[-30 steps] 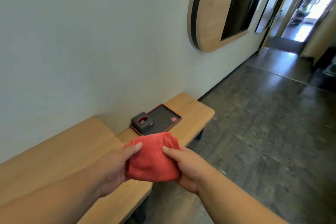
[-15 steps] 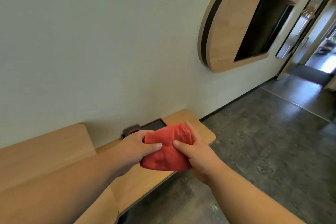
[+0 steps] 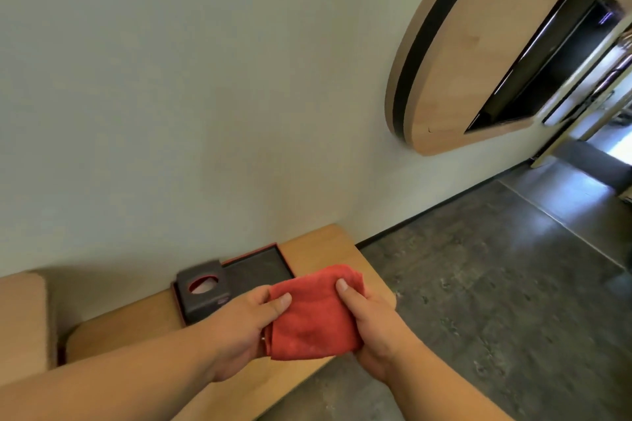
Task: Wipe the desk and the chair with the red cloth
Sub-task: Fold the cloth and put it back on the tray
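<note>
Red cloth (image 3: 313, 314) is folded into a thick pad, held in the air between both hands, above the front edge of the counter (image 3: 318, 249) — not touching it as far as the view shows.

Left hand (image 3: 239, 328) grips the cloth's left edge, thumb on top, fingers tucked under. Right hand (image 3: 372, 328) grips the right edge the same way, thumb pressed on the upper face near the far corner. Both hands are closed around the cloth.

Counter is light wood with rounded corners, set against a pale wall (image 3: 171, 78).

On the counter, just behind the left hand: a shallow dark tray (image 3: 260, 266) with a red rim, lying against the wall. The visible tray floor is bare dark surface. At the tray's left end sits a dark square tissue box (image 3: 203, 290) with a red-edged oval opening on top — something pale shows inside, likely tissue, too blurred to confirm.

Far left, a rounded wooden panel (image 3: 20, 321) stands beside the counter; can't tell what it belongs to.

Upper right, a round wooden wall panel (image 3: 478, 44) with a black edge band frames a dark screen (image 3: 547, 68). Floor (image 3: 496, 283) is dark mottled tile.
</note>
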